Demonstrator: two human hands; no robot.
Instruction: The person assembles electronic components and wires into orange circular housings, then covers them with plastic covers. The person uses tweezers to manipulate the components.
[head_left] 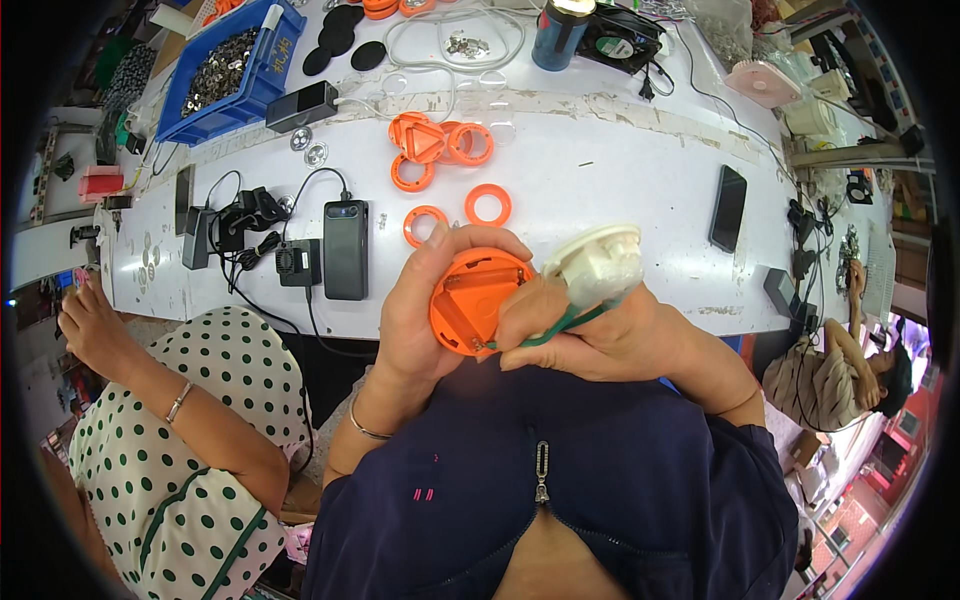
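Cupping an uncovered, round orange plastic housing (478, 308) at frame centre in my left hand (413, 312), I pinch a thin green cord (562, 327) in my right hand (612, 335), the round white plastic part (592, 264) still outside it.

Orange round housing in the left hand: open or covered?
Open: the orange housing shows its triangular recess to the camera, and the white part is in the right hand, not over it.
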